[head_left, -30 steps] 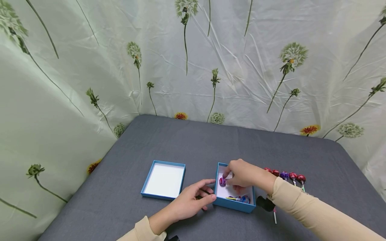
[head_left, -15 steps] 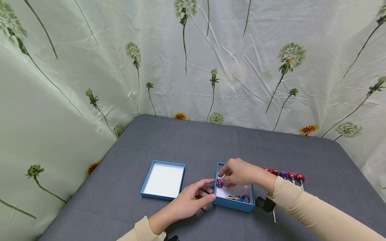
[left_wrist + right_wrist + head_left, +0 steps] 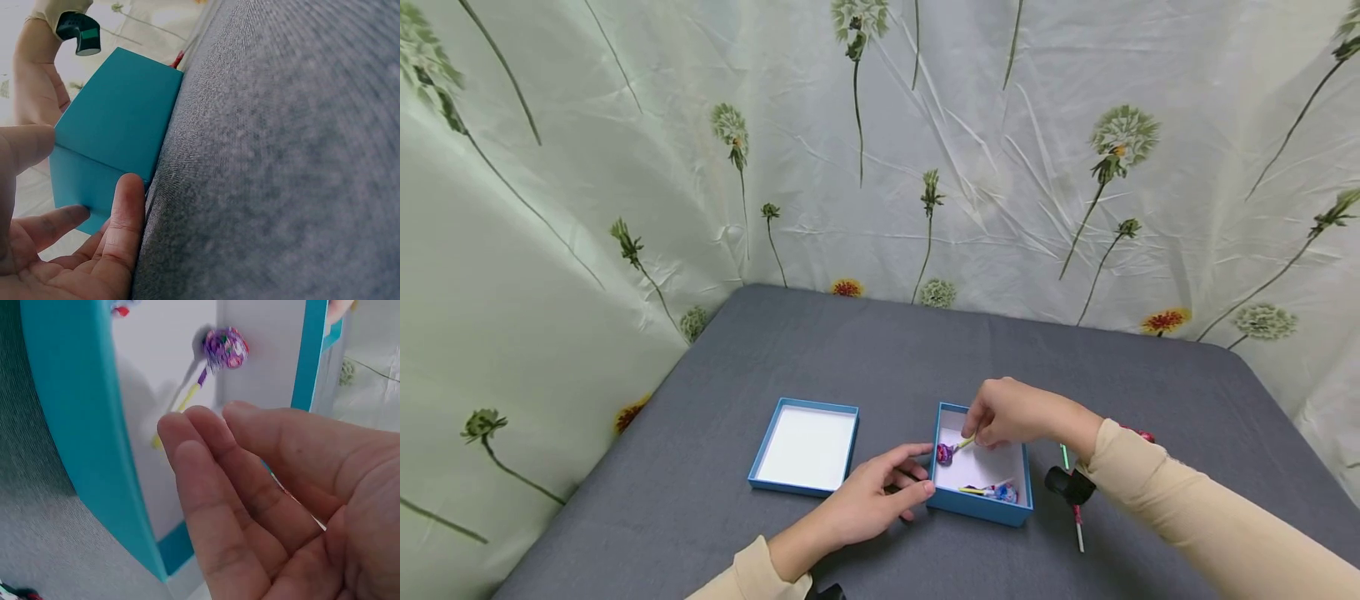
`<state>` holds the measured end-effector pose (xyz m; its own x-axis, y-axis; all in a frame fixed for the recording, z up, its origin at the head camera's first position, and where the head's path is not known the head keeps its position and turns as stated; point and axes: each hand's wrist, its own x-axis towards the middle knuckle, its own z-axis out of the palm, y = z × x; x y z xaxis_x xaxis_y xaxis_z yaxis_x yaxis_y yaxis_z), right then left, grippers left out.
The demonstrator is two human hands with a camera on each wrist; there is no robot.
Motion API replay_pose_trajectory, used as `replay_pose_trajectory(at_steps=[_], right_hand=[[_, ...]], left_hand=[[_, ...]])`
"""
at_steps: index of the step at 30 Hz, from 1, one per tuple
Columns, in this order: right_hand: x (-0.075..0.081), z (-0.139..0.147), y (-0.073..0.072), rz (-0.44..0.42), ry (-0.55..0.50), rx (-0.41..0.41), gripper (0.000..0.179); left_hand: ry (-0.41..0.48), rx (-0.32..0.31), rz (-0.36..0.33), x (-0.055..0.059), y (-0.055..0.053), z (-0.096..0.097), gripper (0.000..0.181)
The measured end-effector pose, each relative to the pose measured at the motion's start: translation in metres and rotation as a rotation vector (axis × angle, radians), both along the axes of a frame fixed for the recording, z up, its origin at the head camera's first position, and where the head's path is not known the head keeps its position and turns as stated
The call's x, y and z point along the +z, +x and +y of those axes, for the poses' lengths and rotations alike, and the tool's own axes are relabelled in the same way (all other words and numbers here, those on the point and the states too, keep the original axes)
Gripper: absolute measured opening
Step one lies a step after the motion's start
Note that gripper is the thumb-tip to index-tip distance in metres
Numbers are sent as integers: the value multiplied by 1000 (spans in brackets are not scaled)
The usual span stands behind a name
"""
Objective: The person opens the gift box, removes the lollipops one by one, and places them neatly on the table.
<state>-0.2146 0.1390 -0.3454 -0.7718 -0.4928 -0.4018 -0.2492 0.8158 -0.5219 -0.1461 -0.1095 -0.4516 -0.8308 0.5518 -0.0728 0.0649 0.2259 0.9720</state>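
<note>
An open blue box [image 3: 977,507] with a white inside stands on the table. My left hand [image 3: 880,502] lies beside it, thumb and fingertips touching its left side; the left wrist view shows the relaxed fingers [image 3: 128,212] against the blue wall. Inside the box, a purple-wrapped lollipop [image 3: 225,349] with a yellow stick lies near the left wall. My right hand [image 3: 1017,410] hovers over the box; its fingers overlap the stick in the right wrist view, and the stick's end shows past the fingertips. Blue-wrapped candy [image 3: 1006,493] lies along the near wall.
The blue-rimmed white lid [image 3: 805,447] lies inner side up to the left. Right of the box, red-wrapped lollipops [image 3: 1144,435] lie partly hidden by the right arm, and a white stick [image 3: 1080,537] pokes out below it. Flowered cloth [image 3: 820,167] hangs behind the grey table [image 3: 865,350].
My right hand has laid the purple lollipop nearer the box's left wall, then drawn back up and right, uncovering its yellow stick. The left hand has stayed at the box's side.
</note>
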Motion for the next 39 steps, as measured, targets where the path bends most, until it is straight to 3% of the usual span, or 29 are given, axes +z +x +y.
replay_pose_trajectory(at_steps=[11, 28, 39], right_hand=[[-4, -12, -2, 43, 115, 9, 11], [-11, -19, 1, 26, 127, 0, 9], [0, -24, -2, 143, 236, 78, 13]], left_hand=[[-4, 6, -16, 1, 1, 0, 49], [-10, 3, -13, -1, 2, -1, 49], [-8, -2, -14, 1, 1, -1, 49]])
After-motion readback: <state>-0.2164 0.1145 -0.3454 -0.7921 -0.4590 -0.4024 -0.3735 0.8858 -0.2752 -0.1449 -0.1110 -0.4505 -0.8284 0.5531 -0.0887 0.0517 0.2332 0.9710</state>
